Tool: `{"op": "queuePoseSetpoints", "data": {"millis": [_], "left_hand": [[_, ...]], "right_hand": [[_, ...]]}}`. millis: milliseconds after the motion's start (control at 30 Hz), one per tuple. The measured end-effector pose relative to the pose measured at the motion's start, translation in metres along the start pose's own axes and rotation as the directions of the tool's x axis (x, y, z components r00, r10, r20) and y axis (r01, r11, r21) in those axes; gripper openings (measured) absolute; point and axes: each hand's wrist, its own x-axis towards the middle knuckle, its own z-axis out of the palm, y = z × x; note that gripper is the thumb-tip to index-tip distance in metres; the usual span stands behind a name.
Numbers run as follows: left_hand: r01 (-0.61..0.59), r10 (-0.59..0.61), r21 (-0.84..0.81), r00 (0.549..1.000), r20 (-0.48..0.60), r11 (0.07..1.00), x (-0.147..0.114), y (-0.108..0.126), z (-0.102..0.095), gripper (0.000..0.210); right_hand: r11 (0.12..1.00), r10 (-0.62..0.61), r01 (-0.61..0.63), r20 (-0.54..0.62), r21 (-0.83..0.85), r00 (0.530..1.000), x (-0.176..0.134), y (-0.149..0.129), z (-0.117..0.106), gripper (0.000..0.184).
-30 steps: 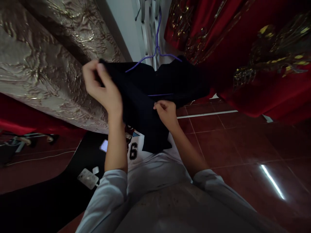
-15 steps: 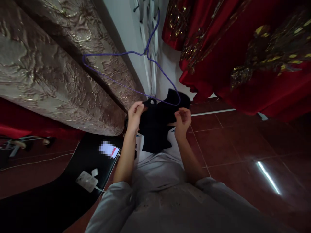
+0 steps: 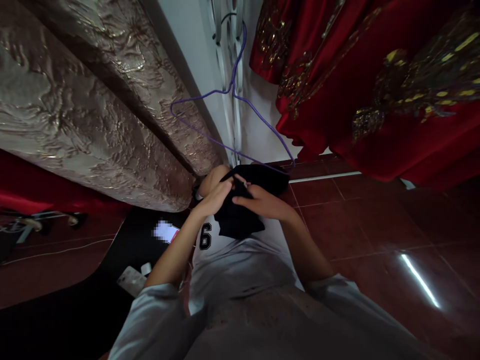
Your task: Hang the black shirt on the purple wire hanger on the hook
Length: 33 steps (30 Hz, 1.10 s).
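A black cloth garment (image 3: 240,225) lies across my lap, bunched up in its upper part; its exact kind cannot be made out. My left hand (image 3: 217,198) pinches it from the left, fingertips close together at a fold. From the right, my right hand (image 3: 264,201) grips the same fold, its thumb on top of the cloth and its fingers partly behind it. The two hands nearly meet. Just beyond them hangs a bare purple wire hanger (image 3: 232,90), its lower bar slanting above the garment's far edge.
White metal rack bars (image 3: 227,75) stand ahead by the wall. Beige embossed fabric (image 3: 112,115) hangs at left, a red sequined garment (image 3: 318,100) at right. On a black bench (image 3: 112,240) lie a lit phone (image 3: 167,231), a pale phone-shaped item (image 3: 131,281) and a small white block (image 3: 146,269).
Both hands have come together over the garment, gathering its upper part between them. The purple hanger has swung and turned, its left end shifting right.
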Motion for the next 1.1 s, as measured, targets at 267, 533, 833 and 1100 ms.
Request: {"op": "queuePoseSetpoints", "data": {"millis": [267, 533, 833, 1100], "left_hand": [[0.058, -0.058, -0.021, 0.998, 0.001, 0.998, -0.043, -0.016, -0.026, 0.041], [-0.165, -0.099, 0.708, 0.944, 0.315, 0.687, -0.034, 0.018, -0.055, 0.012], [0.104, -0.359, 0.99, 0.931, -0.064, 0.092, -0.027, -0.014, -0.135, 0.028], [0.278, -0.482, 0.956, 0.853, -0.201, 0.093, -0.053, -0.024, -0.155, 0.033]], "right_hand": [[0.9, -0.163, 0.245, 0.245, -0.359, 0.956, 0.006, -0.067, -0.003, 0.031], [0.703, -0.699, 0.552, -0.292, -0.448, 0.653, 0.014, -0.079, 0.006, 0.034], [0.921, -0.38, 0.275, -0.483, -0.276, 0.789, 0.058, -0.03, 0.014, 0.026], [0.927, -0.248, 0.03, -0.555, -0.373, 0.794, 0.039, 0.018, -0.042, 0.025]]}}
